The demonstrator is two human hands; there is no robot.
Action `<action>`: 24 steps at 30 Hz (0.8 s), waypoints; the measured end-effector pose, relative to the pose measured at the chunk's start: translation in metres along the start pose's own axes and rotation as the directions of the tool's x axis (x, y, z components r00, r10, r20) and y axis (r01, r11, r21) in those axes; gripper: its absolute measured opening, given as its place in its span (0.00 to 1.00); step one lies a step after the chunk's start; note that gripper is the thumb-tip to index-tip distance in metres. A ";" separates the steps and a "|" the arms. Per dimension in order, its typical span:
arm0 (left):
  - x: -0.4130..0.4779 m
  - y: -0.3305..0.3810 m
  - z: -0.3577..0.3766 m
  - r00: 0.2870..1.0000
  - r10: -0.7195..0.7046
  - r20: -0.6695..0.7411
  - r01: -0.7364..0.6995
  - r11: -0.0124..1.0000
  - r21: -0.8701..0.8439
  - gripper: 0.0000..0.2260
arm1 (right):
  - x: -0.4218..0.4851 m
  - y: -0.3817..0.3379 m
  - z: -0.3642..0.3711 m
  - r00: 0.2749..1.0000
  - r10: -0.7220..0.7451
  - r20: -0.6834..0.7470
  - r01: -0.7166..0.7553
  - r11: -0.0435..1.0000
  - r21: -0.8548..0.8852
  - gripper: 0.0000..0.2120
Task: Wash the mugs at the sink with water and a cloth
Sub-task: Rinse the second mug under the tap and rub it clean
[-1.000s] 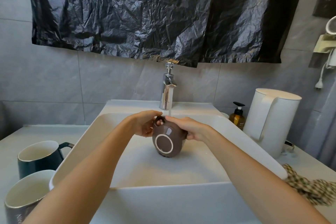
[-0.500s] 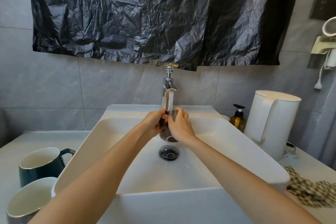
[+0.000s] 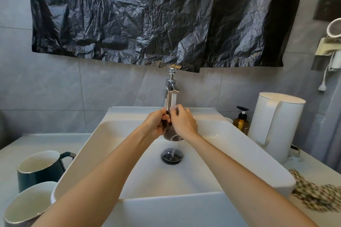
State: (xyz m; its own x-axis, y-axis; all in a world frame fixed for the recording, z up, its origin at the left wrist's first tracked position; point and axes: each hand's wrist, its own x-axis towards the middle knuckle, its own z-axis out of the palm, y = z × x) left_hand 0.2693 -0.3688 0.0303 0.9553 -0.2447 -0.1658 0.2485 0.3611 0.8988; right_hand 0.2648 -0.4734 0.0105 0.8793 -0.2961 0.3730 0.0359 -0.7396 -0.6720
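Observation:
A brown mug (image 3: 170, 134) hangs over the white sink (image 3: 239, 145), just under the chrome tap (image 3: 171, 92), mostly hidden by my hands. My left hand (image 3: 156, 122) grips it from the left, by the handle side. My right hand (image 3: 181, 122) wraps round its right side and top. Water trickles from the mug's bottom down to the drain (image 3: 172, 155). A dark green mug (image 3: 39, 169) and a second mug with a white inside (image 3: 27, 204) stand on the counter to the left. A checked cloth (image 3: 313, 196) lies bunched on the counter at the right.
A white kettle (image 3: 276, 125) and a brown pump bottle (image 3: 241, 120) stand right of the sink. Black plastic sheeting (image 3: 156, 14) hangs on the tiled wall above the tap. A cord and a wall-mounted device (image 3: 332, 49) are at the far right.
The mug was tipped with its base facing me, lower in the basin. Both hands have lifted it up close under the tap and closed round it, and water now drips from it.

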 end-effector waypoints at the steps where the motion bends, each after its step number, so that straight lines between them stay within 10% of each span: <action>1: 0.000 -0.001 0.000 1.000 0.015 -0.008 -0.015 0.999 0.037 0.18 | 0.004 -0.001 -0.001 0.994 0.101 0.031 -0.103 0.991 0.080 0.18; 7: -0.001 0.000 -0.002 0.992 0.123 -0.040 -0.116 0.984 0.137 0.20 | -0.009 0.002 0.008 0.992 -0.125 -0.010 0.124 0.992 -0.014 0.14; 11: -0.002 -0.003 0.001 0.990 0.136 -0.024 -0.129 0.971 0.202 0.19 | 0.011 0.003 -0.002 0.964 0.261 0.043 -0.260 0.903 0.342 0.23; 16: 0.004 -0.002 -0.007 0.986 0.147 -0.077 -0.133 0.977 0.167 0.19 | -0.013 0.001 0.008 0.997 -0.073 0.014 0.071 0.995 0.063 0.18; 21: 0.004 -0.002 -0.007 0.985 0.144 -0.098 -0.130 0.982 0.134 0.18 | 0.008 0.001 0.002 0.951 0.280 0.129 -0.308 0.855 0.417 0.27; 24: 0.006 0.001 -0.012 0.981 0.133 -0.142 -0.121 0.988 0.095 0.18 | -0.007 0.001 0.009 0.993 0.090 0.082 -0.108 0.962 0.249 0.25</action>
State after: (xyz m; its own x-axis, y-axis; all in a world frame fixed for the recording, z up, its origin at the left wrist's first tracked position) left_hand 0.2773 -0.3589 0.0251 0.9929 -0.0638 -0.1004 0.1151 0.3012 0.9466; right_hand 0.2629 -0.4665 0.0014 0.9150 -0.3110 0.2572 0.0580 -0.5293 -0.8464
